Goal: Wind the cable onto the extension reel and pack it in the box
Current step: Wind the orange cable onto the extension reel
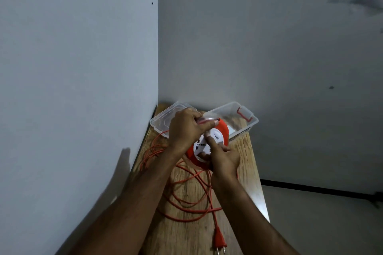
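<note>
Left hand: my left hand (185, 128) grips the far upper rim of the reel (209, 143), fingers curled over the edge, thumb pressed along it.
Right hand: my right hand (222, 156) clasps the near lower rim of the reel, index finger laid across the white face.
Reel: round, orange body with a white socket face turned up toward me; I hold it tilted, above the table (186, 234), between both hands. Whether it touches the wood I cannot tell.
Cable: the orange cable (186, 203) lies unwound in loose overlapping loops on the table, near me and under the reel, with further loops trailing to the left by the wall (83, 68). It runs up to the reel's lower edge.
Plug: the orange two-pin plug (219, 240) rests flat at the near end of the table, pins pointing toward me.
Box: the clear box (248, 124) stands open at the far end of the table against the wall, red latch on its right end, just behind the reel.
Lid: the clear lid (163, 120) lies beside the box on its left, in the corner, partly hidden by my left hand.
</note>
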The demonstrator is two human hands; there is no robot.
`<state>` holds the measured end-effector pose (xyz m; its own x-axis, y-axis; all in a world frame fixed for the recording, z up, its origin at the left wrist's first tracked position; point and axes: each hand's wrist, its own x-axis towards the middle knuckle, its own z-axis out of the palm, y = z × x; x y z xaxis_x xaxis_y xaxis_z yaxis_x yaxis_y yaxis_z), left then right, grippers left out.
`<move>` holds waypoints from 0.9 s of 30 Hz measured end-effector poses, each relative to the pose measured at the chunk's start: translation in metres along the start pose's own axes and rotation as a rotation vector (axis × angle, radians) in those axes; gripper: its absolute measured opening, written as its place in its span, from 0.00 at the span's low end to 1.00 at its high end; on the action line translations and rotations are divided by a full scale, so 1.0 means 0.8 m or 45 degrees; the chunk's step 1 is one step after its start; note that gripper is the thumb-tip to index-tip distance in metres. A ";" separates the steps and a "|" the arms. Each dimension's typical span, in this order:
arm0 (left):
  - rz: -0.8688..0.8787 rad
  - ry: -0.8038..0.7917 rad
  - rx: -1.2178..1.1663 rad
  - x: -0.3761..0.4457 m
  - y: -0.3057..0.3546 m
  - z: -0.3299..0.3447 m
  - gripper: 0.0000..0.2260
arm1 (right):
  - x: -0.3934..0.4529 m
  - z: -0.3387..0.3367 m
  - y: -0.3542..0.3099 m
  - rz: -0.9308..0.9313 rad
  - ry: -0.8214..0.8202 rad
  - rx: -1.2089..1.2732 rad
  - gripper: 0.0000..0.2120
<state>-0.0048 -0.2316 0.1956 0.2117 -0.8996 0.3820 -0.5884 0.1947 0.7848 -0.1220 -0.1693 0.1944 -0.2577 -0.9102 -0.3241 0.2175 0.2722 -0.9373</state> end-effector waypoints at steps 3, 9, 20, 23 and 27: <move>-0.097 0.000 -0.104 0.004 -0.007 -0.006 0.24 | -0.003 -0.020 0.005 -0.852 0.150 -0.693 0.15; -0.124 -0.080 -0.111 0.011 -0.002 -0.006 0.28 | 0.013 -0.039 0.014 -1.603 -0.151 -1.637 0.24; -0.086 -0.128 -0.071 0.006 0.017 -0.005 0.20 | 0.003 -0.034 -0.004 -1.501 -0.005 -1.635 0.35; -0.077 -0.138 -0.062 0.006 0.013 -0.003 0.21 | 0.009 -0.032 -0.003 -1.456 -0.052 -1.581 0.34; -0.035 -0.117 -0.019 0.003 0.009 -0.001 0.23 | 0.021 -0.033 -0.001 -1.355 -0.095 -1.347 0.26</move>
<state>-0.0079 -0.2319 0.2025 0.1548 -0.9365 0.3146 -0.5714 0.1749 0.8018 -0.1512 -0.1766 0.1861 0.2005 -0.8267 0.5258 -0.8056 -0.4445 -0.3917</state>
